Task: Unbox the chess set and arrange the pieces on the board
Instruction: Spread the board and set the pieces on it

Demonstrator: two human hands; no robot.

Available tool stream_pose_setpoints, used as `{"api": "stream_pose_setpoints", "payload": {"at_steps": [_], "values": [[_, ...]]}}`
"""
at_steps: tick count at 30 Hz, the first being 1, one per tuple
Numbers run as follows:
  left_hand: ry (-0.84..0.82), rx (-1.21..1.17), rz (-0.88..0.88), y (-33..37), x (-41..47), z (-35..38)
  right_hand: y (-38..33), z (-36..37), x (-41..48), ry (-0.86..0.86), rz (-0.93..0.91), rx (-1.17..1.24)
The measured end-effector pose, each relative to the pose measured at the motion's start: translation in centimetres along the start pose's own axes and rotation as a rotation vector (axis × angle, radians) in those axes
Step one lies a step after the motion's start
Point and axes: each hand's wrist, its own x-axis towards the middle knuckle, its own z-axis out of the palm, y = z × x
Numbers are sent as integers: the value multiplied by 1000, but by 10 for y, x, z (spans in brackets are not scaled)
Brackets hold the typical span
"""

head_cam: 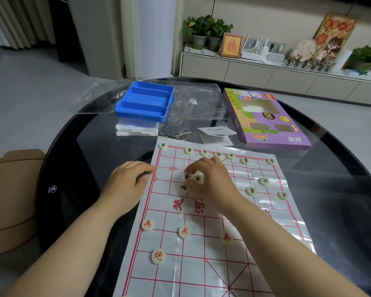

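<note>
A white sheet board (212, 260) with red grid lines lies on the dark round glass table (77, 159). Cream round pieces with black characters line its far row (204, 152), and others sit at the right (264, 180). Red-character pieces (147, 224) stand on the near half. My right hand (210, 179) hovers over a small cluster of black-character pieces (198, 178), fingers curled and pinching one. My left hand (129, 179) rests at the sheet's left edge, fingers curled against it; whether it holds anything is hidden.
A blue plastic tray (145, 101) with empty compartments stands at the back left on clear plastic wrapping (193, 103). A purple game box (266, 118) lies at the back right. A folded leaflet (216, 135), a metal ring puzzle (176, 133) and white foam (135, 129) lie behind the board.
</note>
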Motion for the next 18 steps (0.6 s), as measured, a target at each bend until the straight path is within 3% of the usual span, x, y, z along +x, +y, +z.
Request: {"api": "stream_pose_setpoints", "payload": {"at_steps": [7, 13, 18], "values": [[-3, -18, -5, -2, 0, 0, 9, -12, 9, 9, 109, 56], [54, -99, -27, -2, 2, 1, -21, 13, 17, -92, -43, -56], [85, -113, 4, -2, 2, 1, -37, 32, 28, -42, -82, -95]]}}
